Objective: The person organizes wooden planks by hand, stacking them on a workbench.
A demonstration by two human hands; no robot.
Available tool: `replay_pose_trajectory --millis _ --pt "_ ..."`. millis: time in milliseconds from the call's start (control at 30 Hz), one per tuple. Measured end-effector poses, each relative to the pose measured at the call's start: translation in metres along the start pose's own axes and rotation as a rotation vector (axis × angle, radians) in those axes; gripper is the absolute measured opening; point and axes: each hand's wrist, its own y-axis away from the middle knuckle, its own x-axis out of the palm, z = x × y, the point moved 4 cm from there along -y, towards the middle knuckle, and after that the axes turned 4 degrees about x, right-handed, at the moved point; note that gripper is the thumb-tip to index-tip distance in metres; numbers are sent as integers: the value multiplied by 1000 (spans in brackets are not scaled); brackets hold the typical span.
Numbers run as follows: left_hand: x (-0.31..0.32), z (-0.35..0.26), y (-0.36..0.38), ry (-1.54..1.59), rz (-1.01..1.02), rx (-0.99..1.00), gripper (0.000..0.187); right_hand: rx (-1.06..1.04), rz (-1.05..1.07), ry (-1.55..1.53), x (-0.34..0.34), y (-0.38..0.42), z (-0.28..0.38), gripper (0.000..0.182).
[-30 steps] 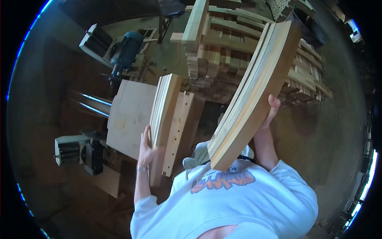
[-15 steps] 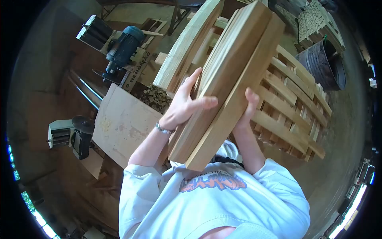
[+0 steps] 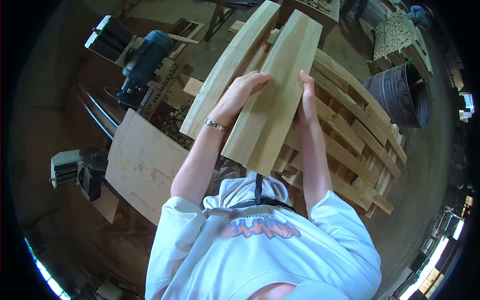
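A bundle of long wooden boards is held lengthwise in front of my chest, its near end tilted toward me. My left hand grips the left side, with the thumb over the top edge. On the opposite side, my right hand clasps the boards, thumb up along the edge and the other fingers hidden. Just left of the bundle lies a thick pale wooden plank stack, close to my left wrist. To the right, slatted rows of wooden boards rest on a larger stack.
A blue motor on a machine stands at the upper left, beside a worn pale panel. A dark round bin is at the right, with stacked lumber behind it. Wood offcuts lie under the planks.
The bundle has been lowered away from me and turned, now showing a broad flat face instead of its layered edges. Both hands moved with it, keeping hold of its sides.
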Motion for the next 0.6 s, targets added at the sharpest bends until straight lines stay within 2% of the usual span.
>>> replay_pose_trajectory --millis 33,67,100,133,200,233,267,333,367,400,433,467,500,533,600 --pt "-1 2 -6 4 4 -11 43 -54 -90 311 -12 2 4 66" --pt "-4 2 -14 -186 -12 -3 45 -107 -173 625 -19 2 4 65" --pt "-7 2 -18 -372 -32 9 47 -106 -183 591 -24 4 -3 60" --pt "-1 -2 -12 -364 -36 6 47 -99 -183 598 -23 11 -14 60" --pt "10 -21 7 -773 -171 134 51 -233 -202 517 -20 14 -30 64" --pt "14 -29 24 -838 -169 291 58 -245 -127 273 -26 8 -46 66" --pt "10 -40 31 -837 -165 278 58 -235 -134 271 -35 7 -56 66" --pt "1 -81 47 -907 -108 425 64 -156 68 -96 -27 7 -64 69" --pt "-17 -85 36 -1075 -196 506 64 -219 -98 6 -25 10 -65 68" --pt "-38 -85 15 -1243 -286 581 64 -211 -102 12 -27 12 -68 68" --pt "-59 -72 -7 -1359 -300 547 59 -227 -57 3 -28 10 -71 72" --pt "-75 -57 -24 -1357 -308 551 59 -247 -3 -4 -29 6 -73 75" --pt "-89 -36 -40 -1172 -163 434 59 -145 3 -227 -33 2 -79 75" --pt "-91 -29 -45 -982 -17 317 59 -146 4 -225 -29 -1 -80 75" --pt "-91 -31 -44 -945 20 323 57 -215 -10 -195 -22 -7 -76 73"
